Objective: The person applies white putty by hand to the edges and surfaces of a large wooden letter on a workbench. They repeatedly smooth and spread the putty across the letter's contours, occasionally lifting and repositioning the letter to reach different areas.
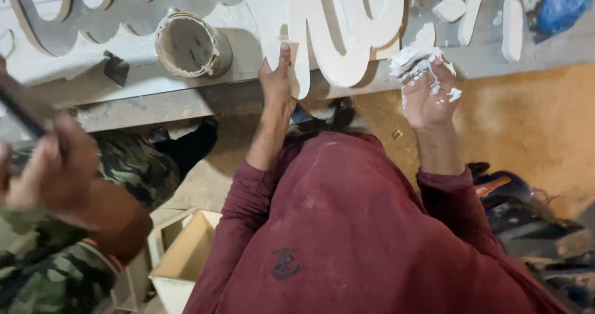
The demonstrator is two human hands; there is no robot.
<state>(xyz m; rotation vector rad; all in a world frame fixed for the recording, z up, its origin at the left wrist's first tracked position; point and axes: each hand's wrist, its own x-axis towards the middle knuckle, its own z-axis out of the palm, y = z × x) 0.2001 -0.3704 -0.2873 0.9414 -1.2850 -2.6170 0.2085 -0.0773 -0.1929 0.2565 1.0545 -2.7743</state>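
My left hand [277, 82] lies stretched out against the lower stroke of a large white cut-out letter [347, 23] on the workbench [155, 100], fingers pointing away from me. To its right, my right hand [427, 94] is smeared with white putty, and its fingers are closed around a lump of white putty [412, 60] just off the bench's front edge. My dark red sweater sleeves reach up from the bottom of the view.
A round putty-caked tub [192, 44] and grey curved letters [80, 17] lie left on the bench; small white pieces [511, 20] and a blue bag [561, 4] lie right. Another person's hand [56, 165] in a camouflage sleeve holds a dark tool at left. A wooden box [186, 252] sits below.
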